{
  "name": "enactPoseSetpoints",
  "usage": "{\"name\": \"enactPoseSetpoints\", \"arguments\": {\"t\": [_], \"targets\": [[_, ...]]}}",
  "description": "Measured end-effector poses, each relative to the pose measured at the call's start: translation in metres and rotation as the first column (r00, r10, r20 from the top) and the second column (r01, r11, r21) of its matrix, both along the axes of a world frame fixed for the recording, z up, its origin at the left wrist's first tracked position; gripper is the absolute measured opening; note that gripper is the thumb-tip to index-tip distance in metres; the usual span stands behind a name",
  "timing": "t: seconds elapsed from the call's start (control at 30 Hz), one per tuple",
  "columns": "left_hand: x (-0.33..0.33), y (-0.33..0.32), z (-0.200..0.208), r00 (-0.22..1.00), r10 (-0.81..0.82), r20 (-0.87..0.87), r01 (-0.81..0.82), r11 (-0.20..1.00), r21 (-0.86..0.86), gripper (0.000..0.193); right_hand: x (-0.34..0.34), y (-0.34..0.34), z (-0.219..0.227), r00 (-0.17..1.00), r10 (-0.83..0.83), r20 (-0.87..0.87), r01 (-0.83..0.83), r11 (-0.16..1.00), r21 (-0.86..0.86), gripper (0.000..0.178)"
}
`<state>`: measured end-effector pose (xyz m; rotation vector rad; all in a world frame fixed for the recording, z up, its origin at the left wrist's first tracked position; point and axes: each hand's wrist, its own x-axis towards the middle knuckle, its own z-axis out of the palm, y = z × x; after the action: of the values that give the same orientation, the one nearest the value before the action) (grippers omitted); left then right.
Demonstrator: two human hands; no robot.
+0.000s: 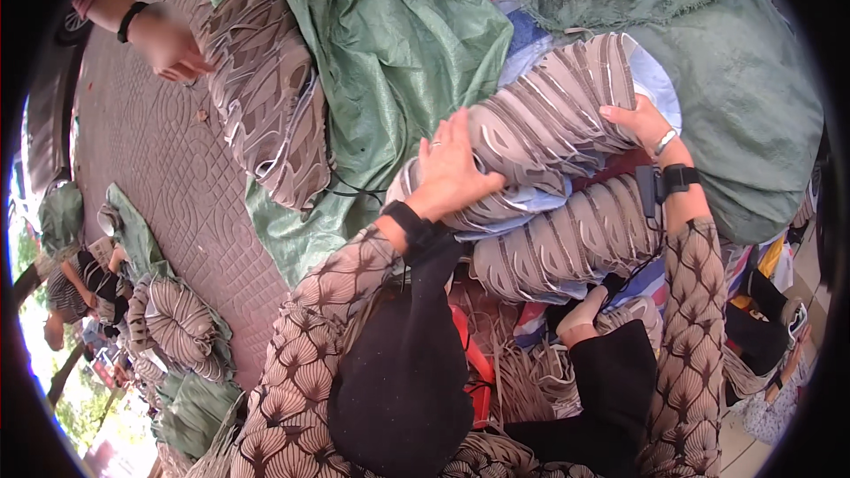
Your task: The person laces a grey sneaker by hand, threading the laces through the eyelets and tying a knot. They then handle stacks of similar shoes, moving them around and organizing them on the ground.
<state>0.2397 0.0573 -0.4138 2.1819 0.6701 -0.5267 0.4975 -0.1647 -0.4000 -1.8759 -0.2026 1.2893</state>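
A long stack of beige and brown striped shoe uppers [553,106], nested into each other, lies across in front of me. My left hand [450,166] rests flat on its left part, fingers stretched and thumb spread. At the right end my right hand [637,122] grips the stack, thumb on top; its other fingers are mostly hidden. Just below, nearer my lap, lies a second stack of similar uppers [567,243]. Between the two stacks a strip of dark red cloth shows.
Green woven sheeting [398,44] spreads beneath and behind the stacks. A co-worker's hand [173,49] touches another stack of uppers [266,88] at far left. More bundles [181,323] and people sit beyond the paved ground [168,159]. Beige strips [522,381] lie by my lap.
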Motion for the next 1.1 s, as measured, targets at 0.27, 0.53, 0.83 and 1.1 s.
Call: {"name": "enactPoseSetpoints", "arguments": {"t": [0.27,0.53,0.83,1.1], "targets": [[-0.015,0.051,-0.030,0.991,-0.075,0.110,0.113,0.911,-0.397,0.077,0.003,-0.004,-0.007,1.000,-0.024,-0.018,0.025,0.997,0.069,0.056],[-0.031,0.051,-0.025,0.859,-0.435,0.271,0.427,0.900,0.093,0.070,-0.007,-0.006,-0.004,0.995,0.095,0.030,-0.096,0.994,0.047,0.052],[-0.124,0.092,0.009,0.753,0.408,-0.516,-0.639,0.638,-0.429,0.056,-0.012,-0.010,-0.002,0.986,0.152,0.073,-0.155,0.987,0.042,0.050],[-0.094,0.043,0.007,0.799,0.381,-0.465,-0.598,0.432,-0.675,0.067,-0.026,-0.001,0.004,0.981,0.193,0.026,-0.195,0.978,0.072,0.052]]}}
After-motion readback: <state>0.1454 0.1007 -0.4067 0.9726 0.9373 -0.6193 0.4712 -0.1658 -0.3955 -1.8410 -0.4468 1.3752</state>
